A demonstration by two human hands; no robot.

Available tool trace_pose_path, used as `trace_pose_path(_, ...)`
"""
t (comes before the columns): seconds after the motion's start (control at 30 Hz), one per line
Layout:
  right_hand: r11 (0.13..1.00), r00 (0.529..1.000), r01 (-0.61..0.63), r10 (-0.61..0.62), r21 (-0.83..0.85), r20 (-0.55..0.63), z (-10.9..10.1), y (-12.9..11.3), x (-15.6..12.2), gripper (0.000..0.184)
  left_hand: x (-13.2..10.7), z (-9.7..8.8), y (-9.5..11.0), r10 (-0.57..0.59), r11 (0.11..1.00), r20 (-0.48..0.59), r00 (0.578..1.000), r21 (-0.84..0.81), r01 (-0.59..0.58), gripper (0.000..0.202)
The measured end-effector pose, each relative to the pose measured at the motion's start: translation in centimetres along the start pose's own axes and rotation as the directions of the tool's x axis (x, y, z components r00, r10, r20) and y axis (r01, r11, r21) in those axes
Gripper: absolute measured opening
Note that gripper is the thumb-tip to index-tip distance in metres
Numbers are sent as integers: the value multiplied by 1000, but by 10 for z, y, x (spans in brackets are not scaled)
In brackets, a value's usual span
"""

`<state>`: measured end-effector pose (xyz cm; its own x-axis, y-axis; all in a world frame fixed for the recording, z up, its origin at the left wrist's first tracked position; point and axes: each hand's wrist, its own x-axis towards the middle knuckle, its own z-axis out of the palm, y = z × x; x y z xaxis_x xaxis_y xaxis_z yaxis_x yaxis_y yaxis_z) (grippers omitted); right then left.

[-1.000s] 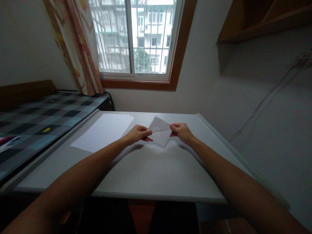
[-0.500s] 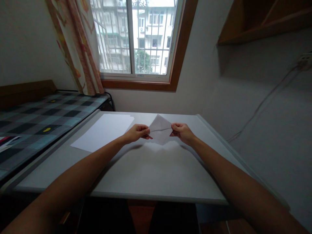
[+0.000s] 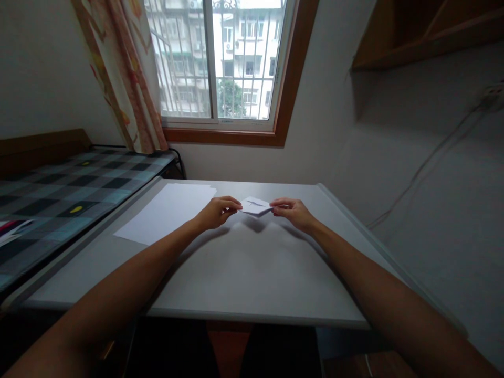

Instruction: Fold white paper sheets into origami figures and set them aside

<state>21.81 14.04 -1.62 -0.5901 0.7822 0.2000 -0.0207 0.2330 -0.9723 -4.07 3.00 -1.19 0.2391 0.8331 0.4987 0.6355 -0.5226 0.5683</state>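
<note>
A small piece of folded white paper point(image 3: 255, 206) is held between my two hands, slightly above the white table point(image 3: 252, 278). It lies nearly flat, with a crease or slit across its upper face. My left hand point(image 3: 219, 211) pinches its left corner between thumb and fingers. At the opposite corner, the thumb and fingers of my right hand point(image 3: 293, 211) grip the paper in the same way. A soft shadow falls on the tabletop beneath it.
White paper sheets point(image 3: 169, 210) lie on the table's left side, near my left forearm. Beyond the left edge is a bed with a checked cover point(image 3: 79, 194). A window point(image 3: 220, 63) is behind the table, and a cable point(image 3: 425, 163) hangs on the right wall.
The folded paper has tipped from facing me upright to lying almost flat. Both hands have turned with it, still holding its left and right corners.
</note>
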Motion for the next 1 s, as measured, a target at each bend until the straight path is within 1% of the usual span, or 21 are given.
trace_pose_path(0.03, 999, 1000, -7, 8, -43, 15, 0, 1, -1, 34, -1, 1, -4, 5, 1000, 44, 999, 24, -7, 23)
trace_pose_path(0.1, 984, 998, -6, 17, -179, 56, 2, 2, -2, 26, -2, 3, -12, 0, 996, 130, 992, 84, -11, 22)
trace_pose_path(0.17, 938, 997, 30, -1, -347, 83, 5, 2, -2, 21, -4, 6, -15, -18, 987, 177, 984, 163, -11, 20)
trace_pose_path(0.2, 904, 996, 58, -24, -424, 85, 8, 3, -2, 19, -4, 8, -15, -32, 979, 181, 983, 202, -5, 19)
trace_pose_path(0.3, 801, 994, 108, -85, -589, 67, 16, 4, -2, 12, -5, 12, -10, -89, 951, 131, 987, 306, 46, 21)
trace_pose_path(0.43, 701, 995, 97, -80, -706, 57, 23, 7, -3, 11, -5, 19, -6, -210, 906, 0, 978, 376, 194, 17)
trace_pose_path(0.5, 687, 997, 73, -58, -723, 45, 24, 7, -3, 17, -5, 21, -7, -271, 892, -49, 961, 364, 270, 20)
trace_pose_path(0.6, 704, 999, 28, -4, -710, 36, 24, 8, -2, 35, -4, 23, -9, -359, 895, -68, 931, 259, 363, 34)
trace_pose_path(0.67, 721, 999, 13, 23, -693, 42, 23, 8, -1, 45, -3, 24, -9, -387, 904, -65, 920, 172, 392, 45)
trace_pose_path(0.7, 730, 999, 14, 25, -683, 48, 22, 8, -1, 47, -2, 24, -10, -389, 908, -64, 919, 141, 395, 48)
trace_pose_path(0.73, 739, 998, 21, 20, -674, 53, 21, 8, 0, 46, -2, 24, -9, -386, 912, -60, 920, 123, 391, 46)
trace_pose_path(0.77, 745, 998, 31, 8, -666, 56, 20, 9, -1, 43, -2, 24, -9, -377, 918, -52, 925, 116, 380, 41)
trace_pose_path(0.83, 744, 997, 71, -36, -664, 67, 18, 10, -1, 31, -3, 24, -9, -322, 939, -31, 946, 121, 323, 24)
trace_pose_path(0.9, 735, 990, 140, -96, -664, 103, 15, 11, -2, 19, -4, 24, -8, -202, 972, 4, 979, 125, 200, 13)
trace_pose_path(0.93, 730, 983, 182, -127, -659, 130, 14, 11, -3, 14, -5, 23, -8, -128, 986, 31, 991, 115, 123, 12)
trace_pose_path(1.0, 721, 966, 258, -180, -643, 185, 12, 11, -5, 11, -6, 20, -8, 1, 997, 100, 995, 78, -9, 15)
